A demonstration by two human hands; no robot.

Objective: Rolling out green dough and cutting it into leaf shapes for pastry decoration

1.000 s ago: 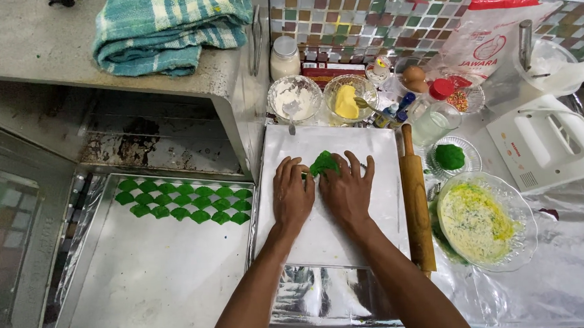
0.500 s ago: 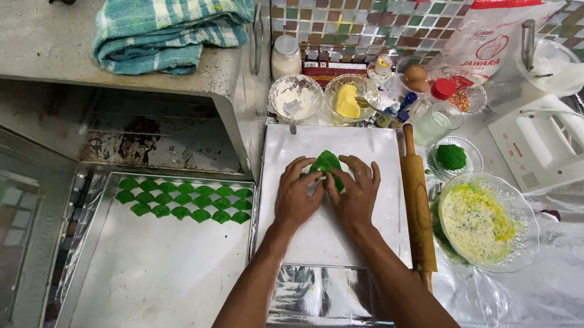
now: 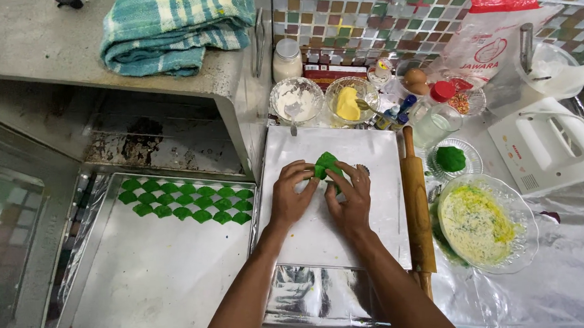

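A lump of green dough (image 3: 327,163) sits on a white board (image 3: 370,154) in front of me. My left hand (image 3: 292,193) and my right hand (image 3: 351,197) both pinch it from either side with the fingertips, folding it between them. To the left, a metal baking tray (image 3: 146,282) carries several small green diamond-shaped dough pieces (image 3: 187,200) laid in rows along its far edge.
A wooden rolling pin (image 3: 417,208) lies along the board's right edge. Right of it are a glass bowl of yellow-green batter (image 3: 483,222), a small dish of green dough (image 3: 450,158) and a white hand mixer (image 3: 546,147). Bowls, jars, eggs and a flour bag stand at the back.
Both hands went from lying flat on the board to curling their fingers around the green dough, lifting and gathering it into a lump.
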